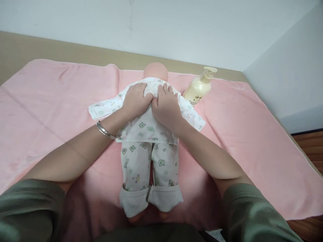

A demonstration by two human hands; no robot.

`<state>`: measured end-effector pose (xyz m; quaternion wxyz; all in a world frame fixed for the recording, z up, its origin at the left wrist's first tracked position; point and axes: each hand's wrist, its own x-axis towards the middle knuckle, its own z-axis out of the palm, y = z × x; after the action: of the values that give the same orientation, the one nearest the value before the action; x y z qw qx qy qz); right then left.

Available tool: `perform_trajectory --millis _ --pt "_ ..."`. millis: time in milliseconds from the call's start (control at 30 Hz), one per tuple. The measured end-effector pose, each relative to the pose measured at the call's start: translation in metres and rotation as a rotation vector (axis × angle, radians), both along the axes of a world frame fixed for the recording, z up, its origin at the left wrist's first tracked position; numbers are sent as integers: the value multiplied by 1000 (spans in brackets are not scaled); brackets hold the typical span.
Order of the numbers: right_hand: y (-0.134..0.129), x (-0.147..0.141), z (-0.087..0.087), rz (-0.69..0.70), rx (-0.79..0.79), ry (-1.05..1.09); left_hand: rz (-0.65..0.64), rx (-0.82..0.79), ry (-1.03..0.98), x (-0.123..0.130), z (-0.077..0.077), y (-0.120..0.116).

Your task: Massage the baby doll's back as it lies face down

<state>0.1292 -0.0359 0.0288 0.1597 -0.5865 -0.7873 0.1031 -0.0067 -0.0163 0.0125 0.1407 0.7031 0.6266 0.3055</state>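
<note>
A baby doll [155, 70] lies stretched out on a pink blanket [242, 134], its bald head away from me. It wears a white printed top [146, 129] and matching trousers [137, 161] with turned-up cuffs. My left hand [137, 99] rests on the left of the doll's upper body, thumb out, fingers laid over the cloth. Beside it my right hand [166, 106] lies on the right half, fingers slightly apart. The thumbs nearly meet at the middle. Neither hand grips anything visible. Both sleeves of the top spread outward.
A cream pump bottle [199, 84] lies tilted on the blanket near the doll's right-side sleeve. Behind the blanket runs the tan table edge [75, 52] against a white wall [161, 30]. Wooden flooring [310, 148] shows at far right.
</note>
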Motion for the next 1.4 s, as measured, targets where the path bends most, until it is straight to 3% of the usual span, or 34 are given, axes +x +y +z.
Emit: perform_trajectory --millis 200,500,767,967,1033,1133,1300,1400 --pt "-9 -5 -1 -33 -34 0 6 19 -38 -2 -8 3" --pt "27 10 -5 3 27 92 -41 183 128 13 -6 -16" --pt "-9 9 -14 155 290 -66 14 56 39 2 -2 1" --pt "28 15 2 157 10 -62 -40 142 254 18 6 -26" --pt "35 16 4 135 -1 -36 -66 141 270 20 12 -32" --pt "25 11 2 112 61 -54 -50 82 216 15 14 -25" --pt "-15 -1 0 139 131 -122 8 51 36 1 3 -2" --pt "-17 -1 1 164 123 -109 21 58 -38 0 -4 1"
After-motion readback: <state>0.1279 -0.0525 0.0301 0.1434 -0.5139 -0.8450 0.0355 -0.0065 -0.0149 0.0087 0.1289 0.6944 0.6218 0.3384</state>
